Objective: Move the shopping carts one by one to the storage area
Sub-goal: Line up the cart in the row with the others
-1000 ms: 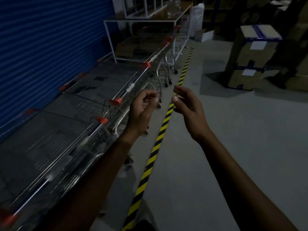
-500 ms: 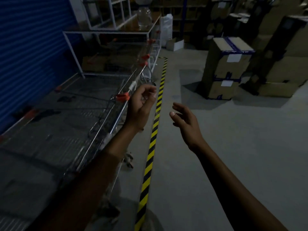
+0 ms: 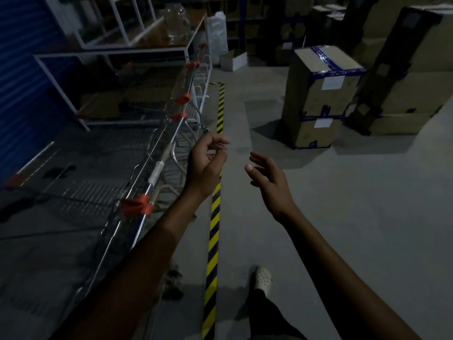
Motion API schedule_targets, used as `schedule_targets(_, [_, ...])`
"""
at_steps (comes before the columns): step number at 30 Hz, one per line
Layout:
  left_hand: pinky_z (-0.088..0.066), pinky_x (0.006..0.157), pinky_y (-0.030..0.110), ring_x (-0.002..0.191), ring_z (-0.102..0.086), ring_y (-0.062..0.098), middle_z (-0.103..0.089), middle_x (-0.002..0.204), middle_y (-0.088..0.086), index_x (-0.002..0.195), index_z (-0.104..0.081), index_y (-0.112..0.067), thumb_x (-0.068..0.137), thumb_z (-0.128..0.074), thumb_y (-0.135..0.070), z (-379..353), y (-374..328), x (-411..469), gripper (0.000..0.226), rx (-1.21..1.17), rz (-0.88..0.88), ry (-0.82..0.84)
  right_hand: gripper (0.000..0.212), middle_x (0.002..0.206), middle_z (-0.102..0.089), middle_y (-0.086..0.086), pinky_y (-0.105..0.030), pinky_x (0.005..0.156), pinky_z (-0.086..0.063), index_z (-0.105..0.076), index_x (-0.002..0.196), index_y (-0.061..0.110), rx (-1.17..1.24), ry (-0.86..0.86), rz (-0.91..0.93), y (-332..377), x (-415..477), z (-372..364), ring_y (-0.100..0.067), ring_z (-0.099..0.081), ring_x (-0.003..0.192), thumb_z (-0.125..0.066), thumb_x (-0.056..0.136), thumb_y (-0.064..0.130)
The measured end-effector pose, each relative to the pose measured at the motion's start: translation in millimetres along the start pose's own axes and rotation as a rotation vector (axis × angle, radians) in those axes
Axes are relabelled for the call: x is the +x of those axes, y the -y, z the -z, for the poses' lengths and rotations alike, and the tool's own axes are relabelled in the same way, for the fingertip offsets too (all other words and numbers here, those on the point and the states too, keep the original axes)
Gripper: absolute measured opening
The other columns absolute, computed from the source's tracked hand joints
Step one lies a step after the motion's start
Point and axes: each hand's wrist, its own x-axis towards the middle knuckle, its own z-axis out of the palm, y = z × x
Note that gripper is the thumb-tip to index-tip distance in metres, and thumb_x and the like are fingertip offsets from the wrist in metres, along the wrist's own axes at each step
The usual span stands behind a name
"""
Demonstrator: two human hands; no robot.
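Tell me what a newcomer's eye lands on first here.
Two bare hands, the left hand and the right hand, are raised empty mid-frame over the yellow-black floor tape. Left of it runs a row of nested shopping carts with orange corner caps; taped cardboard boxes stand right.

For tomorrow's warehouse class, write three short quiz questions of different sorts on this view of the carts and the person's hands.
1. True or false: the left hand grips a cart handle.
2. Which lies between the row of shopping carts and the taped cardboard box? A) striped floor tape B) a pallet C) a ladder
3. Fill in: the right hand is ____, holding nothing.

Key: 1 false, it is loosely curled in the air; 2 A; 3 open.
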Motion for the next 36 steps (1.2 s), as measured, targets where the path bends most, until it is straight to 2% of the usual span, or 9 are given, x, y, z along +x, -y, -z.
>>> schedule_targets(5, [-0.051, 0.076, 0.029, 0.095, -0.063, 0.025, -0.065, 0.097, 0.007, 0.092, -0.062, -0.023, 0.081, -0.054, -0.033, -45, 59, 108, 0.017, 0.019, 0.046, -0.038, 0.055, 0.141, -0.054, 0.012, -0.049, 0.1, -0.051, -0.052, 0.127, 0.046, 0.034, 0.006, -0.012, -21, 124, 33, -0.003, -0.057, 0.119, -0.059, 0.078, 0.069])
schedule_targets(10, [-0.049, 0.078, 0.028, 0.089, -0.059, 0.011, -0.062, 0.095, -0.002, 0.095, -0.061, -0.013, 0.085, -0.055, -0.023, -89, 108, 194, 0.016, 0.051, 0.179, -0.024, 0.056, 0.141, -0.053, 0.011, -0.05, 0.102, -0.05, -0.052, 0.13, 0.044, 0.032, 0.043, -0.005, -18, 237, 66, -0.005, -0.056, 0.122, -0.059, 0.08, 0.067])
schedule_targets(14, [-0.05, 0.076, 0.036, 0.087, -0.059, 0.02, -0.061, 0.093, -0.001, 0.094, -0.062, -0.016, 0.084, -0.055, -0.025, -110, 155, 245, 0.015, 0.076, 0.308, -0.026, 0.054, 0.14, -0.054, 0.011, -0.052, 0.101, -0.05, -0.054, 0.132, 0.039, 0.047, 0.052, 0.038, -14, 312, 82, -0.007, -0.056, 0.123, -0.061, 0.083, 0.062])
schedule_targets(17, [-0.044, 0.069, 0.027, 0.076, -0.057, 0.006, -0.06, 0.085, -0.004, 0.089, -0.06, -0.023, 0.09, -0.059, -0.02, -124, 188, 283, 0.003, 0.055, 0.366, -0.028, 0.052, 0.14, -0.055, 0.013, -0.052, 0.1, -0.05, -0.054, 0.133, 0.039, 0.047, 0.059, 0.076, -16, 361, 91, -0.007, -0.056, 0.124, -0.061, 0.086, 0.059])
schedule_targets(20, [-0.042, 0.067, 0.026, 0.072, -0.056, 0.003, -0.06, 0.081, -0.005, 0.087, -0.06, -0.022, 0.095, -0.06, -0.014, -139, 223, 326, 0.012, 0.066, 0.401, -0.048, 0.05, 0.139, -0.056, 0.011, -0.05, 0.099, -0.052, -0.055, 0.132, 0.038, 0.051, 0.058, 0.096, -26, 412, 94, -0.005, -0.056, 0.123, -0.061, 0.085, 0.057])
schedule_targets(26, [-0.045, 0.069, 0.027, 0.075, -0.059, 0.001, -0.062, 0.085, -0.006, 0.089, -0.061, -0.02, 0.092, -0.061, -0.021, -161, 301, 438, 0.003, 0.068, 0.386, -0.095, 0.059, 0.14, -0.055, 0.011, -0.05, 0.1, -0.051, -0.055, 0.134, 0.034, 0.013, 0.092, 0.117, -59, 543, 91, -0.007, -0.056, 0.125, -0.062, 0.083, 0.06])
schedule_targets(29, [-0.046, 0.07, 0.027, 0.077, -0.059, 0.006, -0.062, 0.084, -0.006, 0.088, -0.061, -0.022, 0.084, -0.057, -0.031, -167, 329, 509, 0.011, 0.036, 0.362, -0.135, 0.056, 0.14, -0.056, 0.01, -0.049, 0.1, -0.052, -0.055, 0.133, 0.035, -0.018, 0.116, 0.119, -71, 617, 85, -0.008, -0.056, 0.124, -0.062, 0.083, 0.059])
schedule_targets(32, [-0.049, 0.069, 0.026, 0.074, -0.059, 0.008, -0.061, 0.083, -0.003, 0.091, -0.061, -0.016, 0.084, -0.057, -0.029, -167, 343, 582, 0.016, -0.003, 0.324, -0.156, 0.059, 0.139, -0.056, 0.01, -0.049, 0.099, -0.052, -0.055, 0.132, 0.036, -0.041, 0.13, 0.087, -83, 690, 78, -0.009, -0.057, 0.123, -0.061, 0.08, 0.063])
schedule_targets(36, [-0.047, 0.07, 0.016, 0.078, -0.059, -0.005, -0.063, 0.091, -0.003, 0.096, -0.062, -0.012, 0.092, -0.06, -0.018, -165, 359, 668, 0.007, 0.033, 0.262, -0.164, 0.059, 0.138, -0.057, 0.008, -0.048, 0.097, -0.053, -0.055, 0.129, 0.037, -0.031, 0.147, 0.028, -102, 776, 70, -0.01, -0.059, 0.12, -0.061, 0.077, 0.065])
